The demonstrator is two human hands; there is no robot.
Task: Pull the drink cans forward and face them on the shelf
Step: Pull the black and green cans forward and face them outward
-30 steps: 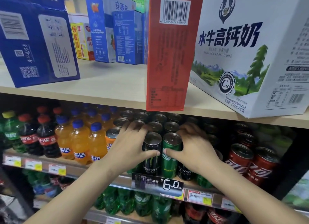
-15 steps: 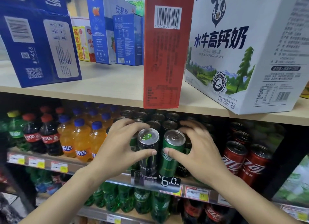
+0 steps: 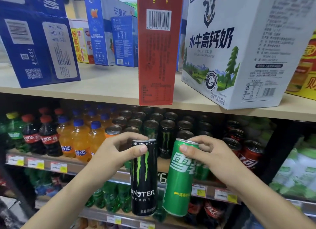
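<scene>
My left hand (image 3: 118,151) grips the rim of a tall black Monster can (image 3: 143,179), held upright in the air in front of the shelf. My right hand (image 3: 206,153) pinches the top of a slim green Sprite can (image 3: 179,179), tilted slightly, its base off the shelf. Behind them several rows of dark and green cans (image 3: 164,126) stand on the middle shelf (image 3: 71,165), with a gap at the front where the two cans stood. Red cola cans (image 3: 248,153) stand to the right.
Orange soda bottles (image 3: 80,141) and cola bottles (image 3: 47,139) fill the shelf's left side. A red carton (image 3: 157,57) and a white milk carton (image 3: 236,54) overhang the upper shelf edge just above. Price tags line the shelf rail; green bottles stand on the shelf below.
Both hands have lifted their cans off the shelf and drawn them toward me and downward; earlier the cans stood on the shelf front with my hands wrapped around them.
</scene>
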